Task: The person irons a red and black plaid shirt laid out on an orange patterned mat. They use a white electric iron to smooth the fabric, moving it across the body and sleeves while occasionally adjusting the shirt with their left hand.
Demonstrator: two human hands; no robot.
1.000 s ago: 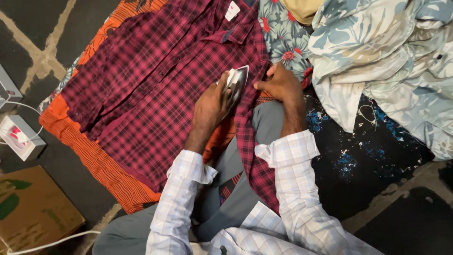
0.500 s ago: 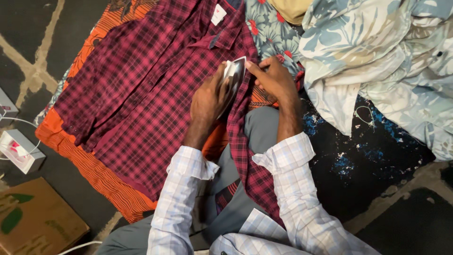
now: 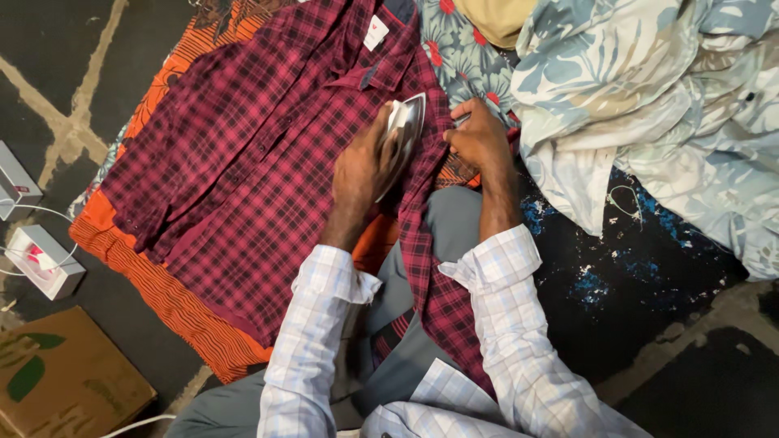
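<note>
A red and dark plaid shirt (image 3: 243, 154) lies spread flat on an orange patterned cloth (image 3: 174, 304). My left hand (image 3: 361, 174) grips the handle of a white and silver clothes iron (image 3: 404, 128), which rests on the shirt's front edge below the collar. My right hand (image 3: 480, 139) sits just right of the iron, fingers curled and pinching the shirt's edge flat. Part of the shirt's front panel trails down over my grey trousers (image 3: 454, 223).
A heap of pale blue floral garments (image 3: 649, 97) lies at the right. A white power strip (image 3: 40, 259) with white cables sits at the left, a brown cardboard box (image 3: 65, 381) at lower left. A dark mat with blue splashes (image 3: 617, 276) lies under my right arm.
The iron and my left hand have slid a little up the shirt's edge toward the collar. My right hand has shifted along the edge beside it.
</note>
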